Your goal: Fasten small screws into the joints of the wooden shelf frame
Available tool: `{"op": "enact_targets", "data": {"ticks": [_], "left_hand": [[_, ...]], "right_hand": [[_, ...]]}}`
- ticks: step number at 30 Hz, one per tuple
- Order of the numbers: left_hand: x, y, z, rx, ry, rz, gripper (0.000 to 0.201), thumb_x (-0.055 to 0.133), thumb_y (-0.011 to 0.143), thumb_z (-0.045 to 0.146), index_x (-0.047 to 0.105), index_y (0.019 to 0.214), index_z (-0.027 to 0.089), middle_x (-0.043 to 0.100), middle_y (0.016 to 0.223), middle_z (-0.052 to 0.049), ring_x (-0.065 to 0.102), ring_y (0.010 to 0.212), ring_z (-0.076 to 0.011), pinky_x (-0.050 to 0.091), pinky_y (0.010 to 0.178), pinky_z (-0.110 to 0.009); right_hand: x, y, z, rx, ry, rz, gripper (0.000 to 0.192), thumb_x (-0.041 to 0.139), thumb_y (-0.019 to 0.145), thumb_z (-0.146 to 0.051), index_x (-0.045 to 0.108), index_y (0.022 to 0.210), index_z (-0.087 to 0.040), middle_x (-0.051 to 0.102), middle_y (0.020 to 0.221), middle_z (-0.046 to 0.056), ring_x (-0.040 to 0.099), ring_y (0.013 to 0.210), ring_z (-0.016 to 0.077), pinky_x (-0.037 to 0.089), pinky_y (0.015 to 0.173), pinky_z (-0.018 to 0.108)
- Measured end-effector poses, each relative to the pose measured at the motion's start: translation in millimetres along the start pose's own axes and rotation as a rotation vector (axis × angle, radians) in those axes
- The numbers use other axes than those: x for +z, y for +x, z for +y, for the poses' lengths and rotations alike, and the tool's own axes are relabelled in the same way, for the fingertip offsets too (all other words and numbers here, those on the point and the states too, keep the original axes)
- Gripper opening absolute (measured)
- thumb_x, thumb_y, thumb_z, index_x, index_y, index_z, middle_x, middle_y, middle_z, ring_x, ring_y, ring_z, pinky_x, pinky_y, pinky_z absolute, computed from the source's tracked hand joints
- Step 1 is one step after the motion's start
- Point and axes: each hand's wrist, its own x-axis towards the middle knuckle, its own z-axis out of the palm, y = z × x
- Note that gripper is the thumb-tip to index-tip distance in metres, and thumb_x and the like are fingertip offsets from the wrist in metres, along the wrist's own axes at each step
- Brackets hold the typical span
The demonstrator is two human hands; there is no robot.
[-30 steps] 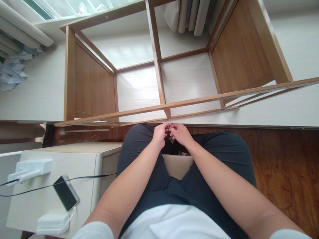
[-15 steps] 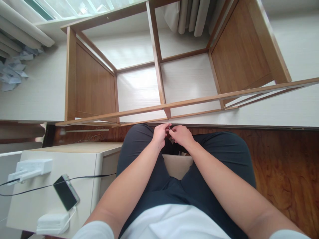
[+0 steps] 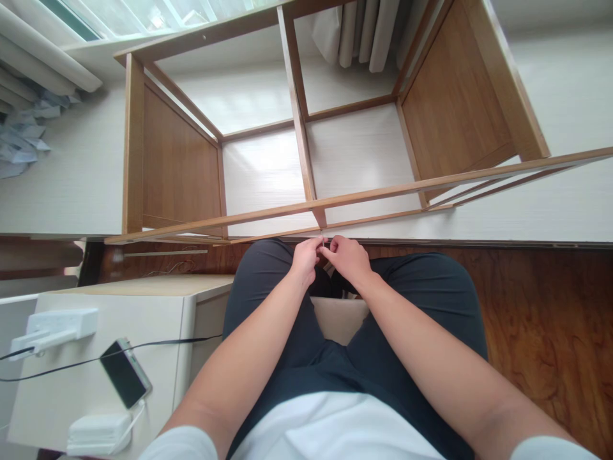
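Note:
Just above my knees, my left hand (image 3: 305, 259) and my right hand (image 3: 348, 259) meet fingertip to fingertip. A small thin pale piece (image 3: 323, 242) stands upright between their fingers. It is too small to tell its kind, and the fingers partly cover it. Both hands are closed in a pinch around it. Right above them is the lower end of the middle post of a brown wooden frame (image 3: 301, 147), which has side panels and stands on a white surface. I cannot tell whether the piece touches the frame.
At the left, a pale cabinet (image 3: 158, 319) carries a phone-like device (image 3: 125, 374), a white power strip (image 3: 60, 329) and a white box-shaped item (image 3: 98, 431). A black cable (image 3: 167, 342) crosses it. Crumpled pale paper (image 3: 23, 140) lies by the curtain (image 3: 43, 45). The white ledge (image 3: 575, 214) ends just before my knees.
My right hand has shifted slightly left, its thumb and fingers now closer against my left fingertips. The whole view has drifted a little; the frame stands as before.

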Motion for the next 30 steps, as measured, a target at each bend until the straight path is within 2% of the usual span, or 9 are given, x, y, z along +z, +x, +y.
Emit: {"op": "enact_targets", "data": {"ticks": [11, 19, 23, 26, 30], "left_hand": [[0.2, -2, 1, 0.0, 0.004, -0.009, 0.024, 0.081, 0.07, 0.037, 0.078, 0.078, 0.015, 0.07, 0.076, -0.006, 0.052, 0.059, -0.0103, 0.028, 0.056, -0.025], [-0.1, -2, 0, 0.0, -0.006, -0.027, 0.026, 0.083, 0.069, 0.039, 0.076, 0.077, 0.015, 0.068, 0.07, -0.005, 0.056, 0.06, -0.0118, 0.029, 0.056, -0.024], [0.4, -1, 0, 0.001, -0.011, -0.031, 0.028, 0.084, 0.067, 0.04, 0.075, 0.076, 0.015, 0.067, 0.068, -0.004, 0.054, 0.059, -0.011, 0.028, 0.054, -0.024], [0.4, -1, 0, 0.004, -0.011, -0.035, 0.028, 0.084, 0.068, 0.04, 0.075, 0.076, 0.015, 0.066, 0.069, -0.004, 0.053, 0.057, -0.0104, 0.027, 0.053, -0.024], [-0.3, -1, 0, 0.016, -0.018, -0.066, 0.029, 0.085, 0.068, 0.04, 0.073, 0.075, 0.014, 0.061, 0.063, -0.003, 0.049, 0.052, -0.0097, 0.026, 0.05, -0.025]], "right_hand": [[6, 4, 2, -0.022, 0.044, -0.047, 0.029, 0.066, 0.087, -0.053, 0.065, 0.079, -0.025, 0.073, 0.081, 0.003, 0.067, 0.079, 0.0219, 0.041, 0.068, 0.029], [7, 5, 3, -0.066, 0.128, -0.1, 0.028, 0.059, 0.094, -0.047, 0.067, 0.084, -0.023, 0.075, 0.085, 0.005, 0.068, 0.08, 0.0205, 0.042, 0.068, 0.027], [8, 6, 4, -0.066, 0.234, -0.154, 0.025, 0.052, 0.099, -0.038, 0.068, 0.09, -0.021, 0.076, 0.087, 0.004, 0.068, 0.069, 0.0158, 0.044, 0.065, 0.024], [11, 8, 5, -0.069, 0.378, -0.22, 0.024, 0.048, 0.1, -0.032, 0.067, 0.093, -0.02, 0.072, 0.076, 0.001, 0.064, 0.055, 0.0117, 0.045, 0.058, 0.022], [18, 11, 6, -0.038, 0.599, -0.299, 0.026, 0.045, 0.103, -0.03, 0.062, 0.087, -0.018, 0.064, 0.063, -0.003, 0.059, 0.045, 0.0087, 0.042, 0.047, 0.018]]}}
